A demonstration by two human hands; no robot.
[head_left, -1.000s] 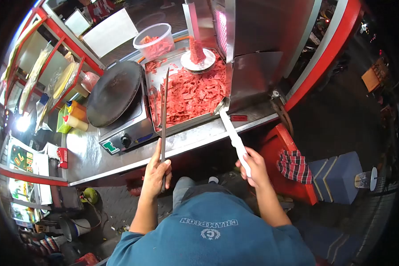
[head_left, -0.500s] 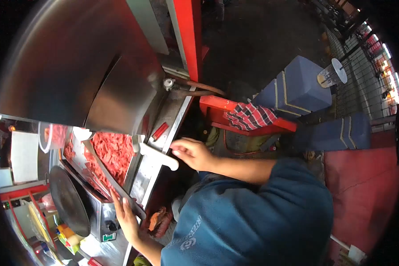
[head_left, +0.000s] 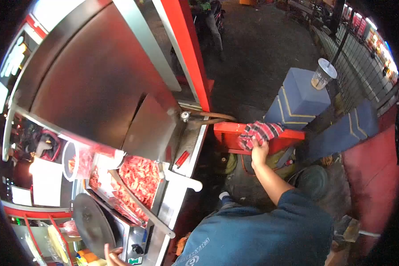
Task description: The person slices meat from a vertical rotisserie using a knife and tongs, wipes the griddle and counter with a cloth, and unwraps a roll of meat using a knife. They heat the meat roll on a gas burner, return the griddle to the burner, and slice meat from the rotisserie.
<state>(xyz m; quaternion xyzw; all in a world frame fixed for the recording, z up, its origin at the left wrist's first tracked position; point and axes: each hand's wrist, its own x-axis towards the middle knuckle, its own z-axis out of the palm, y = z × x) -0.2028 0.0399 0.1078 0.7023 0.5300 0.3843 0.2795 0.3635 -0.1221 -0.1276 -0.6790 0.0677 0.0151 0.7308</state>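
My right hand (head_left: pixel 260 153) is closed on a red-and-black checked cloth (head_left: pixel 260 133), which hangs over the red ledge (head_left: pixel 292 134) beside the counter. At the lower left edge, my left hand (head_left: pixel 113 256) shows only in part. Its fingers are apart, near a dark round pan (head_left: pixel 93 221) and the front of the cooker, and nothing shows in them. A metal tray of reddish sliced food (head_left: pixel 139 179) lies on the counter, with a long flat metal tool (head_left: pixel 142 206) across it. A white handle (head_left: pixel 184 180) juts over the counter's edge.
A red lighter-like object (head_left: pixel 181 159) rests by a gas valve (head_left: pixel 185 116) and hose. Blue-grey blocks (head_left: pixel 303 95) stand beyond the ledge, one carrying a plastic cup (head_left: pixel 323 74). A clear tub (head_left: pixel 77 160) stands behind the tray. Another person's legs (head_left: pixel 213 31) show far off.
My right hand has moved from beside the white handle to the cloth and gripped it, bunching it up. My left hand has left the long metal tool and moved lower left. The view has shifted.
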